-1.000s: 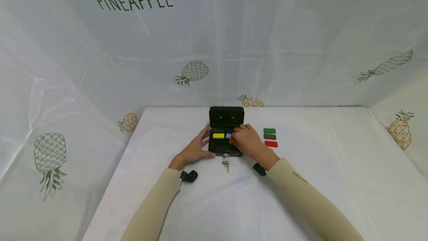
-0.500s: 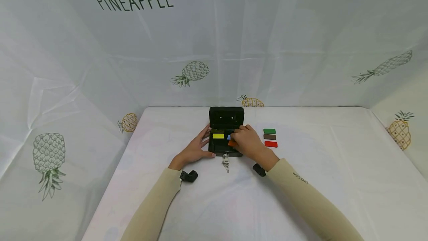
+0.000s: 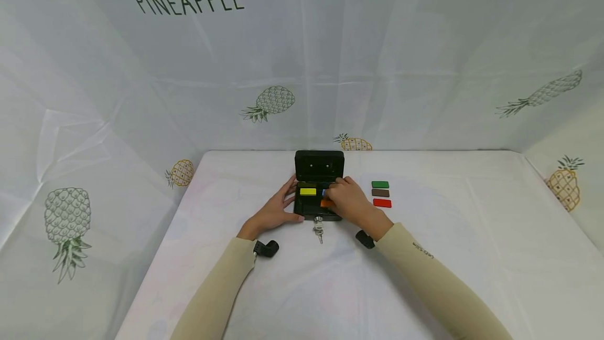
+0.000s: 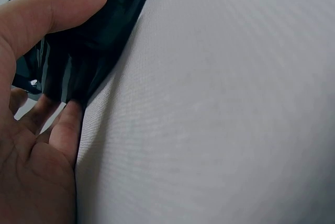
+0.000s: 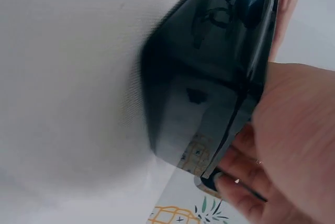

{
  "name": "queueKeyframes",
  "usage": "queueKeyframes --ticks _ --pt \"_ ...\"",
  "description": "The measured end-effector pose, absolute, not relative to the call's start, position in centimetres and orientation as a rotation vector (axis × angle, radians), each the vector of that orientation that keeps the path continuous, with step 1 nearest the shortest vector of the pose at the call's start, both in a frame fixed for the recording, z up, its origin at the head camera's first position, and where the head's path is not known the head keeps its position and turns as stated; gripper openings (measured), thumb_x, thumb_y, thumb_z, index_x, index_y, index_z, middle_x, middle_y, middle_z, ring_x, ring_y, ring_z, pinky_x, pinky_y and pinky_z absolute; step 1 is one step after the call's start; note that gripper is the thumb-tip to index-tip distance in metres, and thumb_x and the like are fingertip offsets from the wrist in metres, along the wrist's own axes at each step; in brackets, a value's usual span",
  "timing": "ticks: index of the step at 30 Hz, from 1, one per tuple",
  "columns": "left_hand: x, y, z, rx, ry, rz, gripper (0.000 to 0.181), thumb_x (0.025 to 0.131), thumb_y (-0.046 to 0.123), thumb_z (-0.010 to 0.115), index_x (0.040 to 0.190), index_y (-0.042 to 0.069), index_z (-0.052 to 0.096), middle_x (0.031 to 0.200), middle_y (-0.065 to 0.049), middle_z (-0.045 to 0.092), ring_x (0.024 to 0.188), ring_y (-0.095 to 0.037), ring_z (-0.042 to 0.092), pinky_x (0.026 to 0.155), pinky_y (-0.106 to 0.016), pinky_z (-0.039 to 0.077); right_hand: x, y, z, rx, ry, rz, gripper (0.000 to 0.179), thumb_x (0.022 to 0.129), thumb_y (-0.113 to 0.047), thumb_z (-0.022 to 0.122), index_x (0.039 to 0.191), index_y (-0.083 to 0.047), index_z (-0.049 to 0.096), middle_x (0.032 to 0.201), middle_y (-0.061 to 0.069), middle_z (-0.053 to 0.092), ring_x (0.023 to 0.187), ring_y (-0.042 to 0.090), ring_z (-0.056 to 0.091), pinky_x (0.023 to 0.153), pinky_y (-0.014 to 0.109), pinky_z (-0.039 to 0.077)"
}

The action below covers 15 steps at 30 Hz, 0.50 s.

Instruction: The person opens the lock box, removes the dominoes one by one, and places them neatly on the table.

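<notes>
A black cash box [image 3: 309, 209] stands with its lid [image 3: 319, 166] raised, a lock with keys [image 3: 319, 231] hanging at its front. My left hand [image 3: 274, 211] grips its left front corner, the thumb [image 4: 78, 7] across the front and the fingers along the side. Inside the box, my right hand [image 3: 349, 199] pinches an orange block [image 3: 326, 203]; its fingertips are partly hidden. A yellow block [image 3: 308, 192] lies in the box's left part, and a blue block [image 3: 324, 192] shows beside the right fingers. In the right wrist view, the box wall [image 5: 193, 93] hides what the hand [image 5: 298, 109] holds.
Right of the box, a green block [image 3: 380, 184], a brown block [image 3: 380, 193] and a red block [image 3: 382, 203] lie in a column on the white table [image 3: 434, 214]. A pineapple-print curtain [image 3: 406, 56] hangs behind the table's far edge.
The orange block in my right hand has shifted slightly left and down and now lies more level. More of the blue block is covered by the fingers. My left hand has kept its place.
</notes>
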<state>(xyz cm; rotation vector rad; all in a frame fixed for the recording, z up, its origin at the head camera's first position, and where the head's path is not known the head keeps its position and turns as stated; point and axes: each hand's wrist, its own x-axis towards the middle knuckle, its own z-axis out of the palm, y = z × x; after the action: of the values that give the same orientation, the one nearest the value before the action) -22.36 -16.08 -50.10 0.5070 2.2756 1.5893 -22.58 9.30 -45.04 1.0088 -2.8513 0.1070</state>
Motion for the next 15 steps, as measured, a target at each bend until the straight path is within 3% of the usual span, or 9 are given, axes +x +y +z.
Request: queueKeyframes --ticks 8,15 --pt "-22.3 -16.0 -50.1 0.496 2.282 1.579 0.123 0.084 -0.003 0.087 0.172 0.025 0.005 0.174 -0.011 0.020 0.158 -0.029 0.031 0.128 -0.034 0.035 -22.4 10.1 -44.8 1.049 -2.749 0.211 0.021 0.087 -0.018 0.090 0.106 -0.012 0.083 0.101 0.003 0.076 0.098 0.025 0.060 0.097 0.043 0.055" --pt "-22.4 -16.1 -50.2 0.503 2.286 1.577 0.123 0.084 -0.004 0.086 0.172 0.024 0.005 0.174 -0.012 0.020 0.158 -0.029 0.030 0.128 -0.035 0.034 -22.2 11.6 -43.9 1.068 -2.601 0.264 0.020 0.084 -0.015 0.091 0.103 -0.013 0.082 0.098 0.001 0.073 0.098 0.026 0.061 0.093 0.043 0.056"
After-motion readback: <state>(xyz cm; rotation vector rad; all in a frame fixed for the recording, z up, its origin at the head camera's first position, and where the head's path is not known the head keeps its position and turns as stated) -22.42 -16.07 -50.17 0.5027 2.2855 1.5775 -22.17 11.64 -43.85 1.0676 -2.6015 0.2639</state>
